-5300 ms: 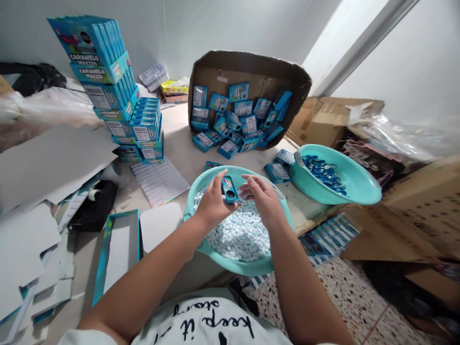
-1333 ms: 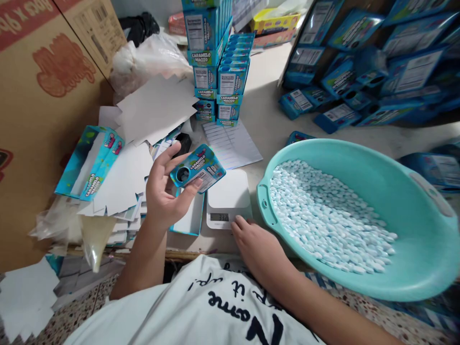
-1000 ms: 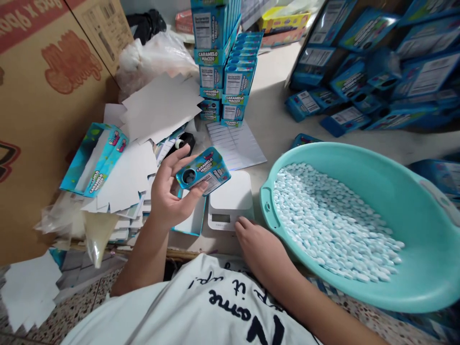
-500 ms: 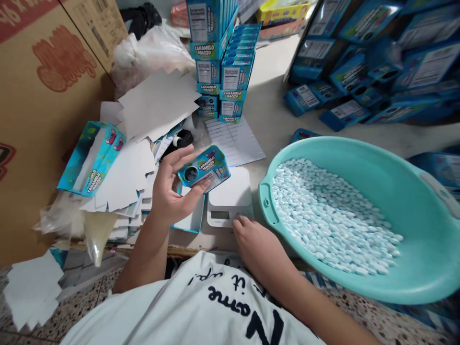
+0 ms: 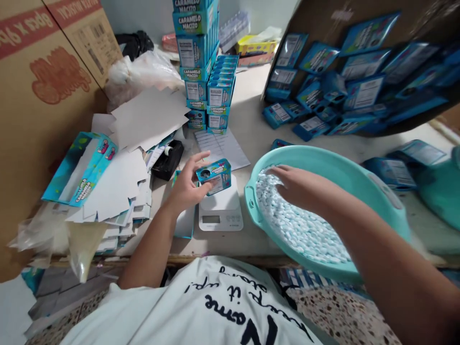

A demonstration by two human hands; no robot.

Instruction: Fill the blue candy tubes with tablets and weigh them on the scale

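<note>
My left hand [image 5: 189, 187] grips a small blue candy box [image 5: 216, 176] between thumb and fingers, tilted over a white kitchen scale [image 5: 223, 211]. The box has a round dark opening at its left end. My right hand [image 5: 300, 184] reaches into a turquoise basin [image 5: 373, 177], its fingers stretched toward the left side of a heap of small pale-blue candies [image 5: 305, 225]. The thumb stands apart from the fingers, and the fingertips touch the candies. Left of the scale, an open blue tray [image 5: 185, 223] lies partly behind my left forearm.
Stacked blue display boxes [image 5: 196, 52] rise at the back. A large carton [image 5: 345, 14] full of blue candy boxes lies at the back right. White card sheets [image 5: 147, 117], a black object [image 5: 168, 160] and an open display box [image 5: 81, 167] crowd the left beside a brown carton [image 5: 36, 158].
My right hand has gone from the scale's front right corner into the basin among the candies. My left hand still holds the candy box above the scale. The view has shifted toward the right.
</note>
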